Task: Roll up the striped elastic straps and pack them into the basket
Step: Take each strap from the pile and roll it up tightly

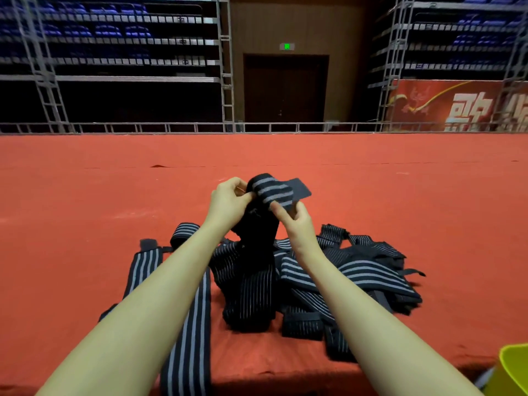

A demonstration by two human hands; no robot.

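Both hands hold one black strap with grey stripes (pixel 273 192) up above the red table. My left hand (pixel 228 201) pinches its rolled left end. My right hand (pixel 294 221) pinches the striped part from below, and a plain black tab sticks out to the right. The rest of this strap hangs down onto a pile of loose striped straps (pixel 357 275). A finished roll (pixel 184 232) lies left of the pile. A long strap (pixel 190 338) runs off the table's near edge. The yellow-green basket (pixel 514 370) shows at the bottom right corner.
The red-covered table (pixel 85 210) stretches wide to the left, right and far side. Beyond it stand metal railings, folded blue seating and a dark door.
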